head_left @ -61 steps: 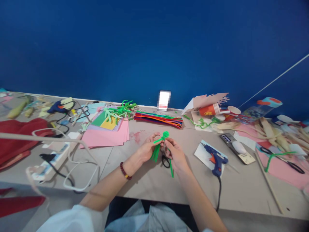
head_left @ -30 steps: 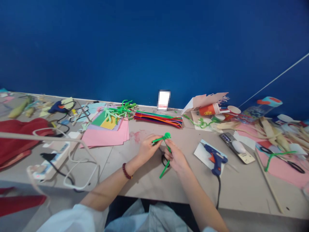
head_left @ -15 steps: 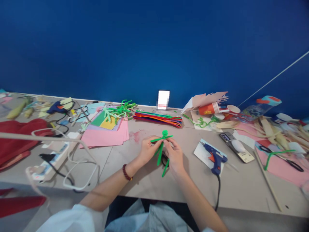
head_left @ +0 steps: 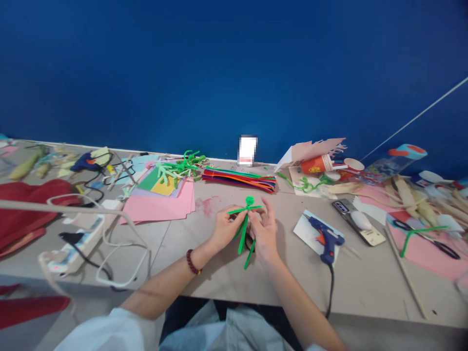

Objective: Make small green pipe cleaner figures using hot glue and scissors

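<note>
One long white plastic power strip (head_left: 78, 243) lies at the left, then one stack of pink paper sheets (head_left: 157, 209). The left hand (head_left: 226, 226) has its thumb and forefinger clamped on one bright green, fuzzy pipe-cleaner figure (head_left: 249, 201). The figure stands in front of the person, between the two hands: coiled head and two straight arms above the fingertips, at least three strands hanging below them. Beyond it lies one bundle of many-coloured pipe cleaners (head_left: 239, 180). The right hand (head_left: 266, 231) has its thumb against the figure just under the arms, one finger raised apart; whether the others pinch is hidden. Farther right lies one blue glue gun (head_left: 331, 241) with an orange trigger.
</note>
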Demonstrator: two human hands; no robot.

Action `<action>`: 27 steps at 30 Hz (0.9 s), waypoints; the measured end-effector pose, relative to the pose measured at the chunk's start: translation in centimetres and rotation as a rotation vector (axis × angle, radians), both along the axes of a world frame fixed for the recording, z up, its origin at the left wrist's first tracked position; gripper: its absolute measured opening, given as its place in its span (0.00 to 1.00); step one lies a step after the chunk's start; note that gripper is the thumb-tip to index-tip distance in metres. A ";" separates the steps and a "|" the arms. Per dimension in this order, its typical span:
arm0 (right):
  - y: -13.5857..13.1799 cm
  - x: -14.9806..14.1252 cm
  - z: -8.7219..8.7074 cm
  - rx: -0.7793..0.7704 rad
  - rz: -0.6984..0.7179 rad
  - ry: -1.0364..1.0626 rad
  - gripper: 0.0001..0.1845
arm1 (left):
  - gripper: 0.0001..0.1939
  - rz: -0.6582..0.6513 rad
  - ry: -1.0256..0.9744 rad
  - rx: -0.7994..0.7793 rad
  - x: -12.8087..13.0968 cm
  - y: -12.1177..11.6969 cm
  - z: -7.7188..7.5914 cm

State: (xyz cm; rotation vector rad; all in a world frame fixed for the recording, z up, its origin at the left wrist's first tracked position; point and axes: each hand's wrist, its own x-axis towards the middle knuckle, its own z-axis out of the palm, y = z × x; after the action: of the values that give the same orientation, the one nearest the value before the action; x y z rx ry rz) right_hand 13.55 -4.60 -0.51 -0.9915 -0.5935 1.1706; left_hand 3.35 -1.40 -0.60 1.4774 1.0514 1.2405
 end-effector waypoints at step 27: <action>0.1 0.8 -0.6 -0.092 0.096 -0.092 0.18 | 0.09 -0.023 0.232 0.255 -1.2 0.7 -0.8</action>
State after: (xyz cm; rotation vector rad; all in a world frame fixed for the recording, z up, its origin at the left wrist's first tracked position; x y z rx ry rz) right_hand 14.36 -4.47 -1.12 -1.1101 -0.6713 1.2505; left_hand 2.14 -0.70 -1.42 1.8592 1.0517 1.2432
